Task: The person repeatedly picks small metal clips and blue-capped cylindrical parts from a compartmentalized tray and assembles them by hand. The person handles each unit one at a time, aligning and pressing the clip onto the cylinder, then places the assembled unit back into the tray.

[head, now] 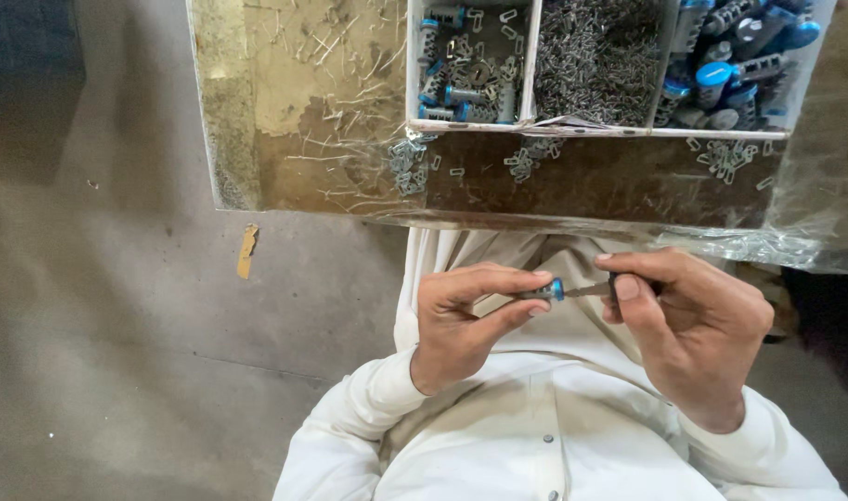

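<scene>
A worn brown table (331, 102) carries a white divided tray (533, 65) of blue-capped parts and small metal clips. Loose clips (407, 162) and thin pins (345, 88) lie scattered across its bare surface.

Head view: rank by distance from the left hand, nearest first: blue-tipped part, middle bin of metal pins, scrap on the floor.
1. Blue-tipped part: pinched in the left hand, at its fingertips.
2. Scrap on the floor: left of the hand, slightly higher in frame.
3. Middle bin of metal pins: top of frame, up and right.
</scene>
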